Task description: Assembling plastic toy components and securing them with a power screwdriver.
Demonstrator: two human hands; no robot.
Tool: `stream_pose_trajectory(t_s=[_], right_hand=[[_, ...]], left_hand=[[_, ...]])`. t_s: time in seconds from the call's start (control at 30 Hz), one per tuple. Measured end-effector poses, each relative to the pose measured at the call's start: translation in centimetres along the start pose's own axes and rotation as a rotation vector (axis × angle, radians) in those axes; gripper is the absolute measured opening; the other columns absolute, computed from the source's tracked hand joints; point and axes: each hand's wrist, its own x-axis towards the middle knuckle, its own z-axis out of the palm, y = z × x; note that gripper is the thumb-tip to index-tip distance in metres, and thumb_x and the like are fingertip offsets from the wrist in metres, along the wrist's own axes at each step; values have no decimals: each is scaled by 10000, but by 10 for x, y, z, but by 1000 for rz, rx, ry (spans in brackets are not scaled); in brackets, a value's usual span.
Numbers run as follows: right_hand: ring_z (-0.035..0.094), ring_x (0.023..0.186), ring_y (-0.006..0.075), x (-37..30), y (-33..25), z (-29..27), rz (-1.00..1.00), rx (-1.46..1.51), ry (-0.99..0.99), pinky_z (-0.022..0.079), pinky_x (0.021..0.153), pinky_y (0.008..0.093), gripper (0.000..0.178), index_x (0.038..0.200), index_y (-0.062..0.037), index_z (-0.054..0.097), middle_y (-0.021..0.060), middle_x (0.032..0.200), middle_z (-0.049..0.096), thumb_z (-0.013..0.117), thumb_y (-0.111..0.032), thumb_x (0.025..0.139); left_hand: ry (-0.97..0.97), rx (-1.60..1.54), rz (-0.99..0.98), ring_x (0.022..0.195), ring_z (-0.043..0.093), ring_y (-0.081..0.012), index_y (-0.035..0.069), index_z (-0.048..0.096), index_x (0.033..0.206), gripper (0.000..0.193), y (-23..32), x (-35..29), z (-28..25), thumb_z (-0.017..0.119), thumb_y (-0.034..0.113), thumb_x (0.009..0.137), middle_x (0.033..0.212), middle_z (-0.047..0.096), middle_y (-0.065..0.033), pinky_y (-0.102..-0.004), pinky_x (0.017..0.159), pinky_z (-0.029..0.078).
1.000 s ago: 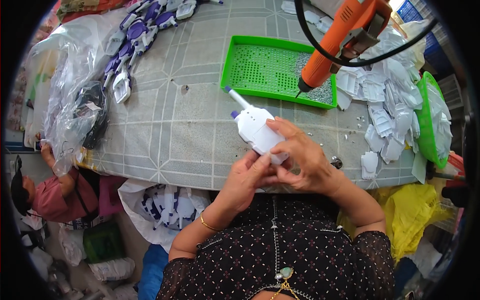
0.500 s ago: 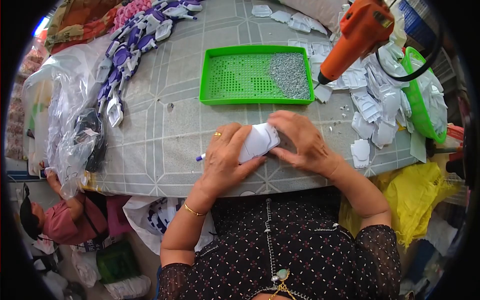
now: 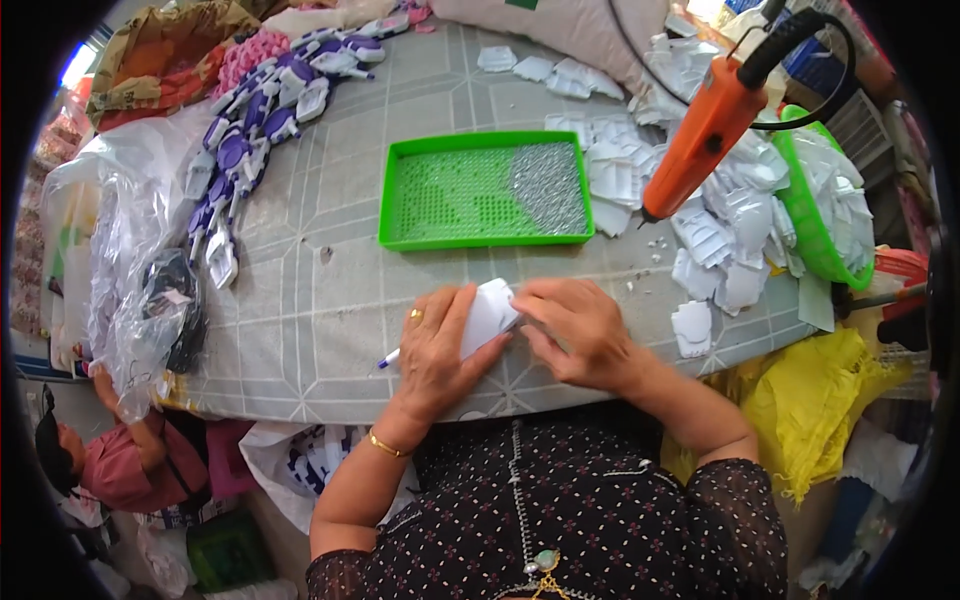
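My left hand (image 3: 437, 343) is closed around a white plastic casing (image 3: 487, 318), holding it tilted just above the near part of the table. A thin white stem with a purple tip (image 3: 389, 359) pokes out on the left side of that hand. At the casing's right end, my right hand (image 3: 577, 335) has its fingers bent and closed on the edge. The fingertips are partly blurred, and any small thing between them is hidden. Beyond both hands stands a green tray (image 3: 485, 240) with small silver screws (image 3: 549, 188) heaped in its right side.
An orange electric screwdriver (image 3: 704, 140) hangs at the right over loose white plastic parts (image 3: 735, 240). Further right is a green basket (image 3: 806, 215) of similar parts. Purple-and-white pieces (image 3: 236, 150) lie at the left beside a clear plastic bag (image 3: 125, 240). Another person (image 3: 140, 465) is at the lower left.
The whole view has shifted, so the tray sits lower in the picture. My right hand's fingers have drawn in closer at the casing's right end, and the casing is tilted more steeply.
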Motion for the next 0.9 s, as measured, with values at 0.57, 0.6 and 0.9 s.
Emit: stream_pose_trajectory(t_s=[0.57, 0.6, 0.9], right_hand=[[638, 781, 104, 126, -1, -40, 323, 515, 512, 506, 735, 269, 177, 1023, -8, 613, 51, 875, 651, 702, -100, 900], [638, 781, 104, 133, 1, -35, 325, 514, 503, 506, 735, 269, 177, 1023, -8, 613, 51, 875, 651, 702, -100, 900], [583, 609, 116, 172, 28, 19, 354, 734, 434, 512, 637, 298, 182, 989, -36, 578, 22, 697, 594, 722, -56, 879]], left_hand=[[55, 56, -1, 1003, 628, -359, -43, 630, 1228, 632, 1, -1, -3, 859, 274, 731, 1164, 650, -188, -433, 868, 489], [48, 59, -1, 1003, 628, -353, -41, 628, 1230, 640, 0, -1, -3, 859, 276, 725, 1166, 647, -184, -428, 860, 485], [5, 54, -27, 1011, 629, -329, -25, 619, 1235, 673, -3, 3, -8, 861, 286, 690, 1157, 634, -155, -419, 839, 479]])
